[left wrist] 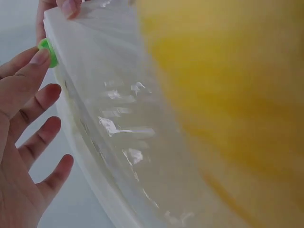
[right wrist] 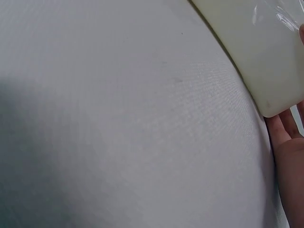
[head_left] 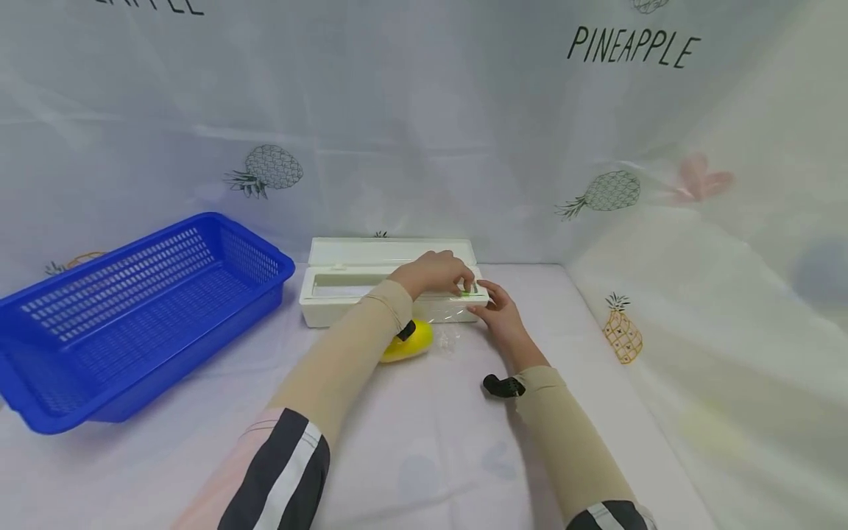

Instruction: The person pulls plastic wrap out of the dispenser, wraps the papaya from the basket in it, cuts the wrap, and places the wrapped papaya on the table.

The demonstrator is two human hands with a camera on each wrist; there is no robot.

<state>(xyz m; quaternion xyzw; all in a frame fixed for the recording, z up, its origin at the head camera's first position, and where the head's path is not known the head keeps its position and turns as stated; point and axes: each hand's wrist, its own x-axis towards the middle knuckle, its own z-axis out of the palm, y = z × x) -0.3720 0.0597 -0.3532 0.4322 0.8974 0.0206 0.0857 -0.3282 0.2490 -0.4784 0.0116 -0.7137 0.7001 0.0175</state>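
Observation:
A white cling film box (head_left: 324, 313) sits on the table, its lid (head_left: 391, 252) tipped back. My left hand (head_left: 437, 272) pinches a small green slide cutter (left wrist: 49, 53) between thumb and forefinger at the box's right end; the other fingers are spread. My right hand (head_left: 506, 324) grips that same end, thumb at the front and fingers behind the corner. Clear cling film (left wrist: 123, 102) hangs over the box's front. Just before the box lies a rounded yellow thing (head_left: 419, 340), partly hidden by the left sleeve; it looms blurred in the left wrist view.
A blue perforated plastic basket (head_left: 283, 269) stands to the left. White cloth with pineapple prints (head_left: 273, 166) hangs behind and along the right side. The table (head_left: 424, 434) has a white cover.

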